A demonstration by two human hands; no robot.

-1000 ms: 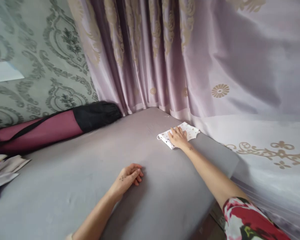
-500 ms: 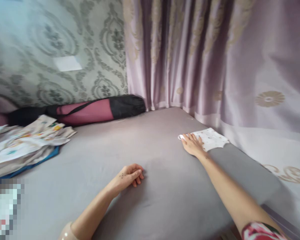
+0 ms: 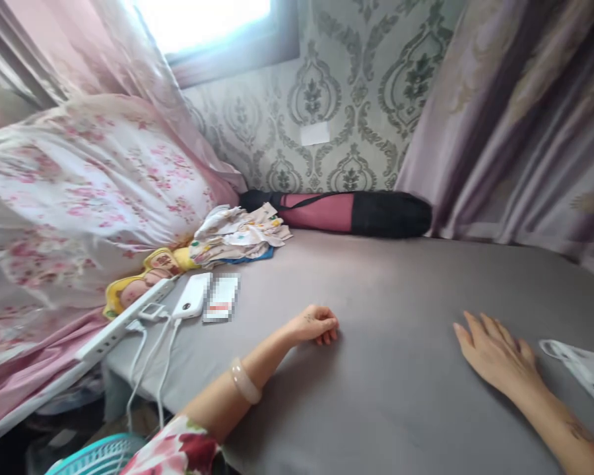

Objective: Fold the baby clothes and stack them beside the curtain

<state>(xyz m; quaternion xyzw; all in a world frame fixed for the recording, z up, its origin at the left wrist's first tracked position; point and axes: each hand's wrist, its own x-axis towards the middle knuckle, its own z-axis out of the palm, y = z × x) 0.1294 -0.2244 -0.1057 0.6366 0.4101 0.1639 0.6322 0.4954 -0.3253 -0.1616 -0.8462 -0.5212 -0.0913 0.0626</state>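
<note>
My right hand (image 3: 497, 353) lies palm down with spread fingers just above or on the grey bed sheet (image 3: 400, 409), holding nothing. A little to its right, a folded white cloth garment (image 3: 589, 373) with small dark marks and a loop at one corner is partly cut off by the view's edge. In the middle, my left hand (image 3: 317, 324) rests on the sheet, fingers loosely curled in, with nothing seen in them. A pale bangle (image 3: 245, 382) is on the left forearm.
Heaped patterned clothes (image 3: 242, 231) lie at the far left. Near them are a white power bank (image 3: 193, 295), a blurred-out object (image 3: 222, 297) and a power strip (image 3: 123, 320) with cables. A long red and black bag (image 3: 321, 212) lies along the wall. A turquoise basket-like item (image 3: 99, 455) sits below.
The view has swung left. My right hand has come off the white garment and moved left of it. My left hand stays curled on the sheet.
</note>
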